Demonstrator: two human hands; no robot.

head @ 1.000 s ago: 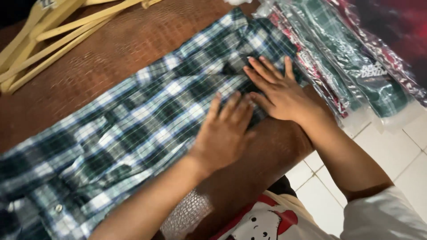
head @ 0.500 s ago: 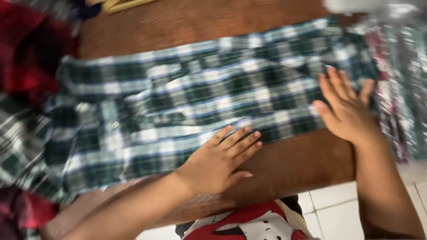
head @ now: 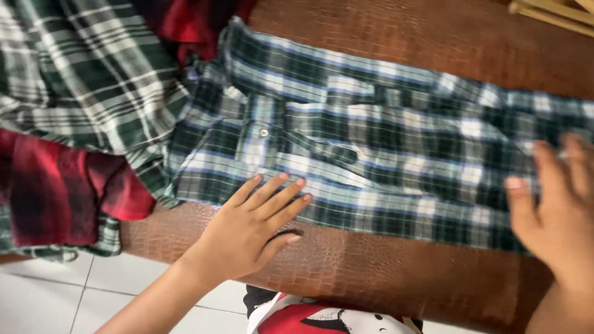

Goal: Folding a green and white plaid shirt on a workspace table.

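Smoothing a green plaid shirt (head: 383, 154) spread on a brown table (head: 371, 272).
Both hands lie open and flat: left hand (head: 250, 232) has slid to the hem, right hand (head: 557, 210) farther right than before.

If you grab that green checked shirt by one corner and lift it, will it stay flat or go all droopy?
Probably droopy. The green checked shirt is thin cloth lying flat on the brown table, with soft wrinkles near its button. It likely weighs little, so the left hand could slide it easily, though the table's bumpy surface may drag it and bunch it up.
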